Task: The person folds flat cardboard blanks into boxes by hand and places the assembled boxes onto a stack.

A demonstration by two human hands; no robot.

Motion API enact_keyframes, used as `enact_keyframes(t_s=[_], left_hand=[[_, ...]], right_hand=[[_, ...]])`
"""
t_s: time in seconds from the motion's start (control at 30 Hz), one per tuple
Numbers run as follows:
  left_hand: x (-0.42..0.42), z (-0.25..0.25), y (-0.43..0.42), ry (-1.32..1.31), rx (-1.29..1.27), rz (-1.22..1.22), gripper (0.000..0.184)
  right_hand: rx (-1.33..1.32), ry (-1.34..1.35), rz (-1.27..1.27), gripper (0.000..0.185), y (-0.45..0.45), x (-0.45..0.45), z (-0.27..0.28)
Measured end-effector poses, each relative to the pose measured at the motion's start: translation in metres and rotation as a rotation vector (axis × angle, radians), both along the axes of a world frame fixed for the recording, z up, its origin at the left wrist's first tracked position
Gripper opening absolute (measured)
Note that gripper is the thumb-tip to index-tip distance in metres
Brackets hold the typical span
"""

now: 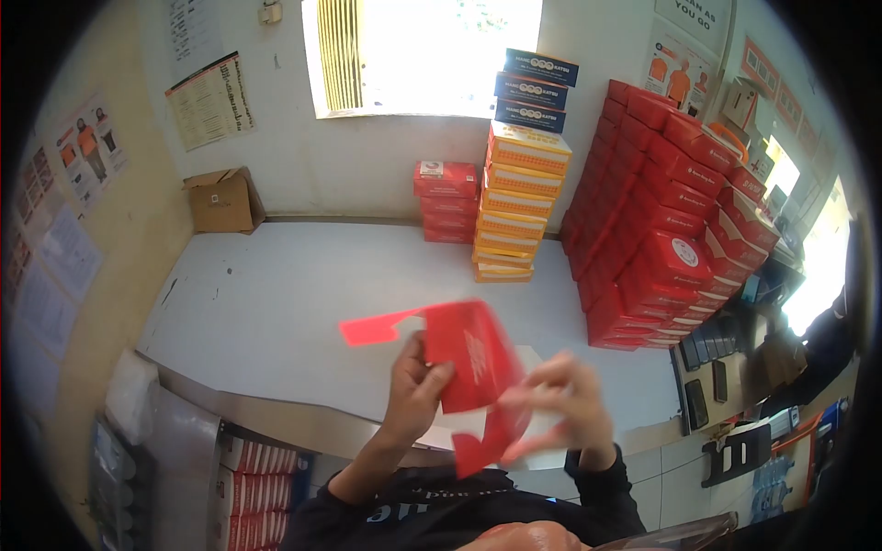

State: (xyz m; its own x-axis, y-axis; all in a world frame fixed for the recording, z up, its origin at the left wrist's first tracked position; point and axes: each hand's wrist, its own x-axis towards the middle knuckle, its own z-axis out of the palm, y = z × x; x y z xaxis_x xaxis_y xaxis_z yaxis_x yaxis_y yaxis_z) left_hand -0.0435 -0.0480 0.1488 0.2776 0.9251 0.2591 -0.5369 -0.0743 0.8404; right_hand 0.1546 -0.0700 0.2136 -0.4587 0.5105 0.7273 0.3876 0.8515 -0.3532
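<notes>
A red cardboard box blank (pixel 469 354), partly folded with pale print on its middle panel, is held above the near side of the white table. My left hand (pixel 416 386) is closed on its left part, thumb over the front panel. A cut-out flap juts out to the left beyond that hand. My right hand (pixel 565 404) is smeared by motion at the blank's right side, against or very near a bent lower flap. Whether its fingers grip the card cannot be made out. White sheet-like pieces lie on the table beneath the blank, partly hidden.
On the white table (pixel 285 294) stand a tall stack of yellow boxes (pixel 519 197) topped with dark blue boxes (pixel 531 92), red boxes (pixel 447 202) and a big red pile (pixel 661 211). A brown carton (pixel 223 202) sits back left. Packed red-and-white stacks (pixel 257 487) are below.
</notes>
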Motion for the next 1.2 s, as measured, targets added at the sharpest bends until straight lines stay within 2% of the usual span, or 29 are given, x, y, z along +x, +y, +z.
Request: enact_keyframes(t_s=[0.03, 0.1, 0.17, 0.2, 0.23, 0.27, 0.3, 0.33, 0.47, 0.7, 0.73, 0.77, 0.8, 0.83, 0.87, 0.97, 1.0, 1.07, 1.13, 1.17, 1.2], left_hand=[[0.003, 0.001, 0.0, -0.098, -0.04, 0.062, 0.037], [0.008, 0.003, 0.001, -0.281, -0.12, 0.18, 0.035], [0.011, -0.001, 0.001, -0.277, -0.186, 0.234, 0.035], [0.011, -0.007, 0.003, -0.107, -0.036, 0.346, 0.033], [0.011, -0.006, 0.004, 0.066, 0.114, 0.454, 0.032], [0.008, -0.002, -0.002, 0.448, 0.237, 0.57, 0.029], [0.001, 0.0, -0.004, 0.607, 0.356, 0.568, 0.03], [-0.006, 0.003, -0.007, 0.711, 0.47, 0.517, 0.03], [-0.033, -0.008, -0.009, 0.868, 0.665, 0.33, 0.031], [-0.031, -0.019, -0.02, 0.991, 0.724, 0.267, 0.032], [-0.032, -0.021, -0.021, 0.997, 0.725, 0.25, 0.033], [-0.033, -0.022, -0.022, 1.005, 0.73, 0.237, 0.033], [-0.034, -0.024, -0.023, 1.009, 0.731, 0.218, 0.033], [-0.034, -0.024, -0.023, 1.015, 0.731, 0.209, 0.033], [-0.035, -0.025, -0.022, 1.015, 0.749, 0.194, 0.034], [-0.034, -0.023, -0.015, 1.04, 0.832, 0.159, 0.034], [-0.035, -0.021, -0.01, 1.052, 0.868, 0.138, 0.035], [-0.042, -0.024, -0.005, 1.092, 0.924, 0.093, 0.035], [-0.046, -0.034, -0.001, 1.155, 0.962, 0.072, 0.036], [-0.048, -0.043, -0.001, 1.196, 0.971, 0.066, 0.036], [-0.049, -0.055, -0.001, 1.261, 0.925, 0.076, 0.036]], right_hand=[[0.034, -0.045, 0.158, 0.038, 0.003, -0.009, -0.01], [0.229, -0.196, 0.09, 0.027, 0.016, -0.007, -0.027], [0.265, 0.041, -0.134, 0.017, 0.029, 0.003, -0.034], [0.229, 0.249, -0.328, 0.016, 0.03, -0.004, -0.023], [0.224, 0.25, -0.333, 0.016, 0.034, -0.01, -0.022], [0.089, 0.278, -0.305, 0.017, 0.037, -0.016, -0.023], [-0.047, 0.307, -0.274, 0.017, 0.039, -0.025, -0.026], [-0.001, 0.22, -0.304, 0.018, 0.034, -0.044, -0.033], [0.053, -0.066, -0.239, 0.017, 0.019, -0.033, -0.041], [0.166, 0.175, -0.288, 0.013, 0.025, -0.046, -0.04], [0.041, 0.14, -0.304, 0.014, 0.022, -0.042, -0.046], [0.043, 0.146, -0.305, 0.014, 0.028, -0.037, -0.045], [0.035, 0.135, -0.179, 0.019, 0.037, -0.032, -0.042], [0.028, 0.12, -0.054, 0.026, 0.042, -0.029, -0.04], [-0.114, 0.143, -0.021, 0.047, 0.04, -0.029, -0.037], [-0.172, 0.026, -0.131, 0.055, 0.047, -0.037, -0.063], [-0.329, -0.012, -0.256, 0.049, 0.044, -0.036, -0.065], [-0.74, 0.198, -0.268, 0.047, 0.064, -0.007, -0.095], [-0.893, 0.806, 0.083, 0.05, 0.065, 0.02, -0.088], [-0.885, 0.81, 0.079, 0.05, 0.07, 0.037, -0.097], [-1.094, 0.645, 0.026, 0.05, 0.081, 0.055, -0.118]])
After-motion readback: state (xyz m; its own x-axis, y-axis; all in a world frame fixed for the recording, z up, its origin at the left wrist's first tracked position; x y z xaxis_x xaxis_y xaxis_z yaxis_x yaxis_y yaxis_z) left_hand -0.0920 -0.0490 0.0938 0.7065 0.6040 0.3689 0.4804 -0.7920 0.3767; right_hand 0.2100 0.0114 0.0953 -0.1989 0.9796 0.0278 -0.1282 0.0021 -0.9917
